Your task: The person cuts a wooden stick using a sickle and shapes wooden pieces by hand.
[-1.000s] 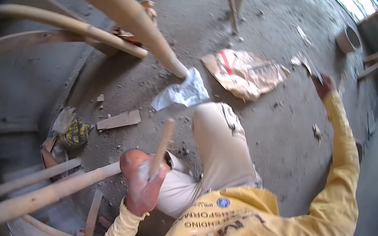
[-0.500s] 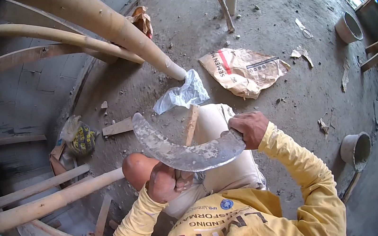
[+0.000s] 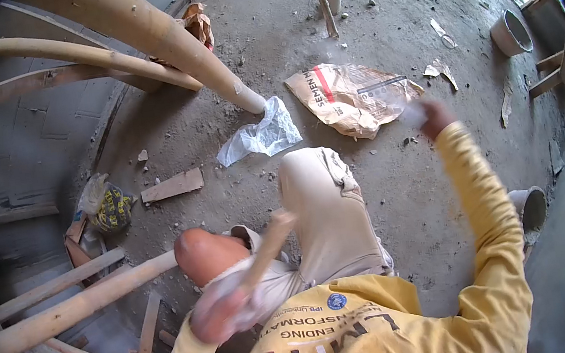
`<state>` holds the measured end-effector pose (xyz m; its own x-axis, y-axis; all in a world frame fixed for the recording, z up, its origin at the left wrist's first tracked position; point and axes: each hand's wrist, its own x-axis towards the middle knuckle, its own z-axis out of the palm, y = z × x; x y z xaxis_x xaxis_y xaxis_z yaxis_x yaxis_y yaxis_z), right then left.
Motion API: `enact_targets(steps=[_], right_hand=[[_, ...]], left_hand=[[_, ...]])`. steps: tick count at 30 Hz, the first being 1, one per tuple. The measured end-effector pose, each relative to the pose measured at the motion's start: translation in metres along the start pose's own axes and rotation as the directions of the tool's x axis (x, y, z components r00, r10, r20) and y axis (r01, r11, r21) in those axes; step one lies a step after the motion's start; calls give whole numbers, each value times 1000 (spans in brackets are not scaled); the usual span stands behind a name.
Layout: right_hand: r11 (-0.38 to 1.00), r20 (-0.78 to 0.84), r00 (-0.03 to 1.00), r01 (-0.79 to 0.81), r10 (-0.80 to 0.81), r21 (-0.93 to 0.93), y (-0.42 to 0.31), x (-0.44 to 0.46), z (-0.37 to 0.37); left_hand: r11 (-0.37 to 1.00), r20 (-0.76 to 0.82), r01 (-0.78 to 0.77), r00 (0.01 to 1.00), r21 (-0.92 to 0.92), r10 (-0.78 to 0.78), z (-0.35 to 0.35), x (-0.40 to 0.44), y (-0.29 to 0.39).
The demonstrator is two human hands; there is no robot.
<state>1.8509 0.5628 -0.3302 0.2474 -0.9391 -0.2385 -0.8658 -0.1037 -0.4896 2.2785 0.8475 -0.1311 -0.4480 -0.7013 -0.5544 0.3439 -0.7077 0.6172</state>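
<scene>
A short wooden stick [image 3: 269, 246] is gripped in my left hand [image 3: 221, 314], low over my lap and blurred by motion. Its free end points up and to the right, over my bent leg. Out to the right, my right hand [image 3: 436, 119] is closed around the handle of a curved blade [image 3: 411, 114], which is so smeared that its outline is hardly visible. The hand and blade are beside the right end of a torn paper cement sack [image 3: 358, 99] on the floor. The blade and the stick are far apart.
A bamboo pole [image 3: 187, 50] slants down to a white plastic sheet [image 3: 262, 133]. A flat board [image 3: 172, 186] and a filled plastic bag [image 3: 112, 207] lie left. Buckets [image 3: 511, 33] stand right. Another pole [image 3: 85, 302] reaches toward my knee from the left.
My right hand has swung the blade up and right, away from the stick. My left hand has dropped lower and left with the stick, which now tilts more.
</scene>
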Motion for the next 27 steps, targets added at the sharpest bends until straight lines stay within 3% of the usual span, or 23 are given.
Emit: enact_targets(steps=[1,3,4,5,7,9,11,13,15,19,23,25,27], right_hand=[[996,-195,979,66,-53,60,53,13,-13],[978,-169,982,-112,82,-175,39,-8,-41],[1000,-189,982,-26,25,1,29,-20,-26],[985,-231,973,47,-7,169,10,-30,-13],[950,-184,968,212,-172,228,-31,-56,4],[884,-26,944,317,-328,344,-78,-69,22],[867,89,869,467,-486,172,-111,-77,37],[826,188,808,519,-558,220,-141,-86,41],[808,222,778,549,-587,213,-154,-87,44],[763,287,708,614,-646,204,-156,-83,49],[732,268,682,648,-681,211,-157,-71,34],[655,220,624,748,-750,112,-149,-61,26],[621,164,605,781,-779,70,-138,-55,22]], left_hand=[[1000,-16,-1,1000,-12,1,-6,-4,-5],[880,-198,50,967,-473,-162,-26,9,-32],[824,8,80,996,-561,-91,-32,33,-37],[831,21,90,995,-548,-94,-29,49,-29],[827,-58,10,997,-562,-52,-13,71,-20],[811,-72,55,990,-583,-119,-14,78,-15],[821,-173,19,975,-571,-142,-10,86,-12],[801,-164,29,974,-597,-158,-13,86,-17],[867,-81,2,996,-499,-49,-17,84,-24],[773,-109,11,989,-634,-103,-4,77,-20],[805,-116,58,981,-591,-156,-1,66,-22],[857,-143,166,953,-489,-266,-4,62,-23],[851,-104,185,958,-491,-268,0,69,-28]])
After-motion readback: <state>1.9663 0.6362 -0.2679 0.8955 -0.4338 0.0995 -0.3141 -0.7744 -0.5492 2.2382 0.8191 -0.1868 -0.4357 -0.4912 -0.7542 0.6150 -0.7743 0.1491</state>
